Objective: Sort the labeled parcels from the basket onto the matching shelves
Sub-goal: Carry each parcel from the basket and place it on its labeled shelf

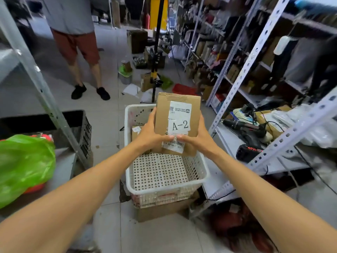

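I hold a flat brown cardboard parcel (177,114) upright above the white perforated basket (164,181). Its white label reads "A-2". My left hand (152,130) grips the parcel's left edge and my right hand (197,136) grips its right edge and lower corner. Another brown parcel (136,131) with a small white label lies in the basket's far left part, mostly hidden behind my left hand. The near part of the basket shows bare perforated floor. The basket stands on a cardboard box (160,210) on the tiled floor.
White metal shelving (255,50) full of parcels lines the right side; its low shelf holds a drill (242,126) and a battery. A grey shelf post (42,92), a black crate (78,125) and a green bag (23,167) are at left. A person (76,42) stands ahead left, a tripod (156,57) beyond the basket.
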